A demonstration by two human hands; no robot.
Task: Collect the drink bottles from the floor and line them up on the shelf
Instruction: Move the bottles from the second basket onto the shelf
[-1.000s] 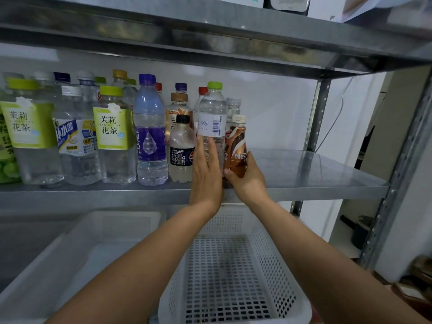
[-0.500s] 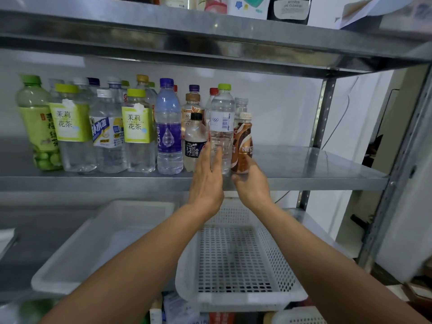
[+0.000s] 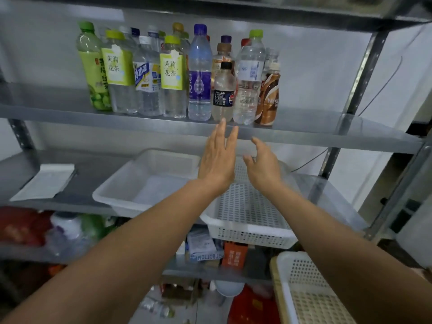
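Several drink bottles stand in rows on the metal shelf (image 3: pixel 327 134). At the right end of the front row are a clear water bottle with a green cap (image 3: pixel 249 78) and a brown coffee bottle (image 3: pixel 267 99). A small black-capped bottle (image 3: pixel 223 94) and a purple-labelled water bottle (image 3: pixel 199 76) stand to their left. My left hand (image 3: pixel 218 160) is open just below the shelf edge, fingers stretched flat. My right hand (image 3: pixel 264 164) is beside it, open with curled fingers. Neither hand touches a bottle.
One shelf down sit a white tub (image 3: pixel 131 183) and a white perforated basket (image 3: pixel 252 232), with a white paper (image 3: pixel 44 181) at the left. Lower shelves hold packets and bottles. Another slotted basket (image 3: pixel 311 291) is at the bottom right. A shelf upright (image 3: pixel 364 69) stands at the right.
Both hands have let go of the water bottle and the coffee bottle and dropped back below the shelf edge. The view has pulled back and tilted down, showing the lower shelves.
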